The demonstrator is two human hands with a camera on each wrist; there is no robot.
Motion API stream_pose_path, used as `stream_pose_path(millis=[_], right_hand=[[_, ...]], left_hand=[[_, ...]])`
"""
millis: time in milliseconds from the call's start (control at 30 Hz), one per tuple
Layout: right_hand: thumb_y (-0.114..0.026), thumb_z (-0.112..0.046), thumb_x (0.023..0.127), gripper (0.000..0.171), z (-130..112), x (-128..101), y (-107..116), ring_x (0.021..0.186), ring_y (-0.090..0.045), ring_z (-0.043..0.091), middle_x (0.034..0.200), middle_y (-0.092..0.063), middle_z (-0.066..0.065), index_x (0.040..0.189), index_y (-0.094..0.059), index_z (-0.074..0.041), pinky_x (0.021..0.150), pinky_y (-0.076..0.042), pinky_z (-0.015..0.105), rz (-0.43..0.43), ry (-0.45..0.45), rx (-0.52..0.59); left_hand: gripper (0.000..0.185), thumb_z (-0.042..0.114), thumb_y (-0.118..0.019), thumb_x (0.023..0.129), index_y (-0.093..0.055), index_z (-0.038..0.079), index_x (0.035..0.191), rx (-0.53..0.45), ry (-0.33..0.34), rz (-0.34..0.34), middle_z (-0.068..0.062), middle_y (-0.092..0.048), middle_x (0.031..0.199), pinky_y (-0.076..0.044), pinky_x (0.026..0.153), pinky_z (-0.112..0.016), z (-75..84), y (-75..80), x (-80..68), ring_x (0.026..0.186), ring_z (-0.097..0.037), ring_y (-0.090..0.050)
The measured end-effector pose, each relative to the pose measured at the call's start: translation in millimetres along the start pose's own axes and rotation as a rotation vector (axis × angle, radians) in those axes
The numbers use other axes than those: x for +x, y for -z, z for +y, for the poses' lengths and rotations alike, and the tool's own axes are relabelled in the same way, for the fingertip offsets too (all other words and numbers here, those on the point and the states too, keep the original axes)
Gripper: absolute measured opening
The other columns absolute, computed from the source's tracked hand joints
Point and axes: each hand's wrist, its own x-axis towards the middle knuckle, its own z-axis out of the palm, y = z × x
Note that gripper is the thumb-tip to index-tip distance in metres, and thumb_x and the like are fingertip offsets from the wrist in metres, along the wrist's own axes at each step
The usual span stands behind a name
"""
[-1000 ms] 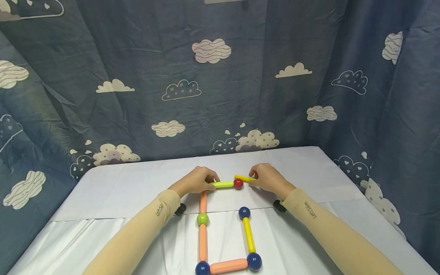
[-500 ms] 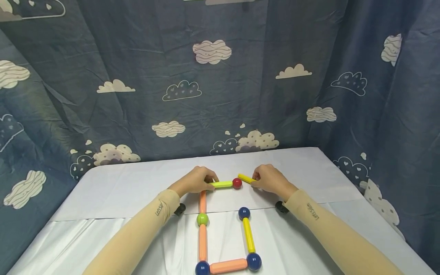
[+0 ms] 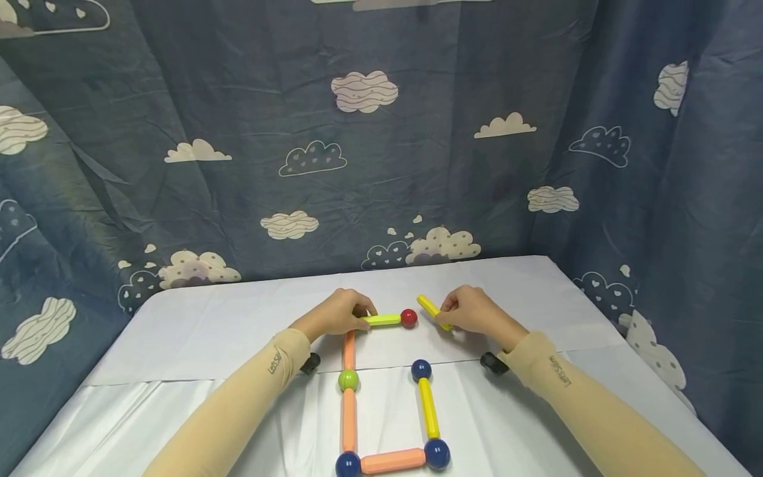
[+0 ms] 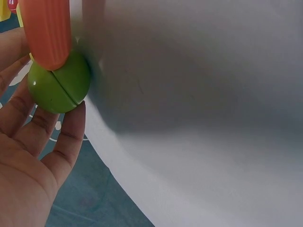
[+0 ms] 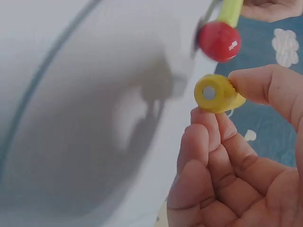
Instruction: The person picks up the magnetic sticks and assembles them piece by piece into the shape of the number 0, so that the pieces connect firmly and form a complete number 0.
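My left hand (image 3: 361, 313) pinches the left end of a lime-green stick (image 3: 383, 320) that carries a red ball (image 3: 408, 318) at its right end. An orange stick (image 3: 348, 350) runs toward me from under that hand to a green ball (image 3: 348, 379). In the left wrist view a green ball (image 4: 59, 85) on an orange stick (image 4: 47, 30) lies beside my fingers (image 4: 66, 137). My right hand (image 3: 446, 313) pinches a yellow stick (image 3: 432, 311), slanted and apart from the red ball. The right wrist view shows the yellow stick's end (image 5: 215, 93) below the red ball (image 5: 219, 41).
Nearer me, an orange stick (image 3: 348, 420), blue ball (image 3: 348, 464), orange stick (image 3: 393, 460), blue ball (image 3: 437, 453), yellow stick (image 3: 428, 408) and blue ball (image 3: 420, 370) form an open frame. The white-covered table (image 3: 208, 331) is walled by a blue cloud-print curtain (image 3: 238, 165).
My right hand has drawn the yellow stick off the red ball, a little to the right, and turned it steeper. The left hand and the lime-green stick have stayed put.
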Motion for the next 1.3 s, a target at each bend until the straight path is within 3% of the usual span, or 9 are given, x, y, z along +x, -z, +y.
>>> stream_pose_path(millis=[233, 533, 1300], right_hand=[[-0.080, -0.032, 0.093, 0.026, -7, -13, -7, 0.075, -0.062, 0.018, 0.088, -0.073, 0.005, 0.099, -0.078, -0.007, 0.065, -0.049, 0.025, -0.076, -0.069, 0.138], [-0.081, -0.034, 0.092, 0.028, -8, -22, -17, 0.075, -0.063, 0.016, 0.083, -0.073, 0.004, 0.096, -0.078, -0.006, 0.071, -0.054, 0.024, -0.140, -0.082, 0.258], [-0.081, -0.029, 0.095, 0.027, -10, -33, -32, 0.070, -0.067, 0.013, 0.083, -0.075, 0.005, 0.100, -0.078, -0.003, 0.072, -0.060, 0.021, -0.204, -0.112, 0.377]], left_hand=[[0.019, 0.009, -0.084, 0.092, -0.083, 0.013, 0.111, 0.013, -0.003, 0.007, 0.003, -0.077, 0.094, -0.054, 0.081, -0.027, -2.2, 0.1, -1.8, 0.083, -0.008, -0.062], [0.019, 0.010, -0.084, 0.092, -0.082, 0.014, 0.111, 0.003, 0.002, 0.008, 0.003, -0.076, 0.093, -0.053, 0.080, -0.026, -1.3, -0.7, -0.6, 0.083, -0.008, -0.062], [0.018, 0.008, -0.083, 0.093, -0.082, 0.014, 0.110, -0.013, -0.007, -0.006, 0.003, -0.076, 0.091, -0.053, 0.079, -0.026, 0.4, -3.3, 4.0, 0.081, -0.009, -0.062]])
